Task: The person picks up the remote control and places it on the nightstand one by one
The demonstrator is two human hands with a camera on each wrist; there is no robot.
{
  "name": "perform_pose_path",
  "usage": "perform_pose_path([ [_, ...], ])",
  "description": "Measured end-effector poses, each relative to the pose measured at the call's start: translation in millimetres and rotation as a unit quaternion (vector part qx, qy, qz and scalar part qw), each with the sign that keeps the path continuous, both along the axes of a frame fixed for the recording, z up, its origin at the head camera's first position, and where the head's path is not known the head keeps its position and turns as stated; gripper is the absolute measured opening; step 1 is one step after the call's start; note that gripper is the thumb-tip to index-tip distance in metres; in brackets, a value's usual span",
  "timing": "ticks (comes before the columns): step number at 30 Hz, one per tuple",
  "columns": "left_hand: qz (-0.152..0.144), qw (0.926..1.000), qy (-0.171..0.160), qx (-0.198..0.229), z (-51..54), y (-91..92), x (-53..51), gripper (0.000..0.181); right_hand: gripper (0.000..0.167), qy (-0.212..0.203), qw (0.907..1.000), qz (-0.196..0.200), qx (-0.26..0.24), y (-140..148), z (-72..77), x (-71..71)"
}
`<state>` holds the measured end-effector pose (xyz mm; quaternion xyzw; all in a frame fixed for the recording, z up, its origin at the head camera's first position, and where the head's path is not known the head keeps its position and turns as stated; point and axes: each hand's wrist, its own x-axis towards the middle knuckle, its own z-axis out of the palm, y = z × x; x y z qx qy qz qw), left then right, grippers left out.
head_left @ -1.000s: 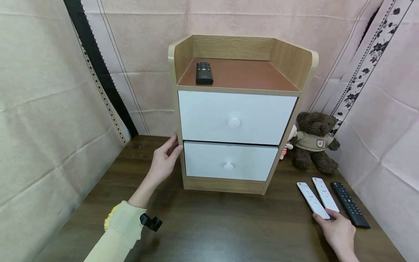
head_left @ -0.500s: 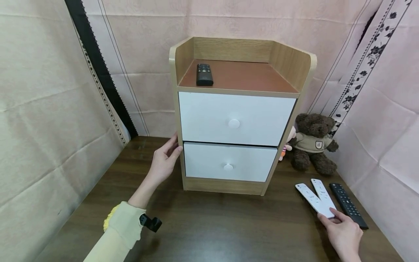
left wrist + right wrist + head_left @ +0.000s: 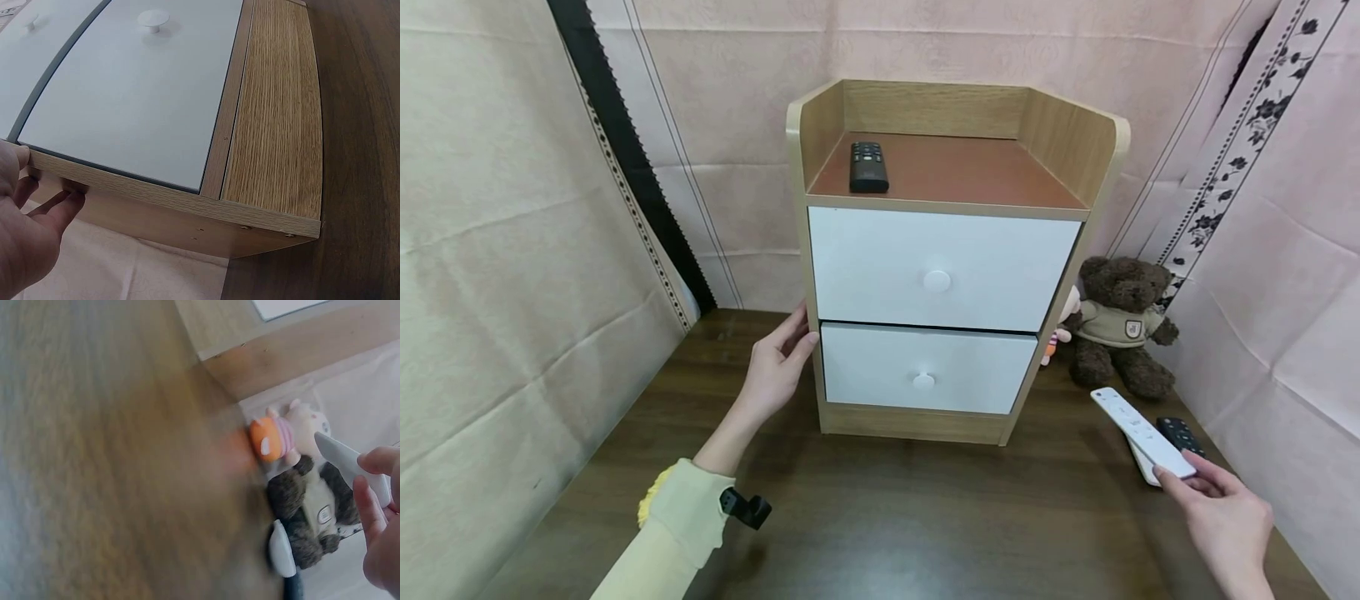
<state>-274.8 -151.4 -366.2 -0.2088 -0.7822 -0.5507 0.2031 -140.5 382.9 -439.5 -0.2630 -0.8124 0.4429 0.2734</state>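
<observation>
My left hand rests against the left side of the wood-and-white cabinet. In the left wrist view its thumb touches the front edge and the fingertips lie on the side panel. At the lower right my right hand pinches the near end of a white remote control, raised and tilted above the table. Beneath it a second white remote control is mostly hidden. A black remote control lies beside that one, partly covered by the hand.
Another black remote control lies on the cabinet's brown top shelf. Both white drawers are closed. A brown teddy bear and a small pink-and-orange plush toy sit right of the cabinet. Cloth curtains surround the table.
My right hand has slid one white remote control rightward over the other and lifted it off the table, moving up and right. The left hand stays against the cabinet.
</observation>
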Motion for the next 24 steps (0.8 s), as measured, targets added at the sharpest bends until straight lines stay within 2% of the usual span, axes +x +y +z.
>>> perform_pose_path([
  [5,0.0,1.0,0.002,0.0,0.2,-0.1,-0.2,0.054,0.028,0.026,0.9988,0.015,-0.04,-10,14.1,5.0],
  [10,-0.004,1.0,-0.001,0.003,0.3,0.0,0.3,0.054,0.033,0.071,0.9948,0.032,-0.065,-18,31.7,7.4],
  [17,-0.006,0.9999,-0.007,0.007,0.6,-1.1,0.1,0.054,0.038,0.105,0.9906,0.033,-0.081,-28,61.2,2.8],
  [21,-0.006,0.9999,-0.01,0.002,0.8,-0.8,0.3,0.054,0.041,0.153,0.9827,0.034,-0.099,-33,74.6,-0.1],
  [24,-0.006,0.9999,-0.011,0.0,0.7,-0.5,0.3,0.054,0.044,0.195,0.971,0.045,-0.131,-37,83.0,-1.0],
])
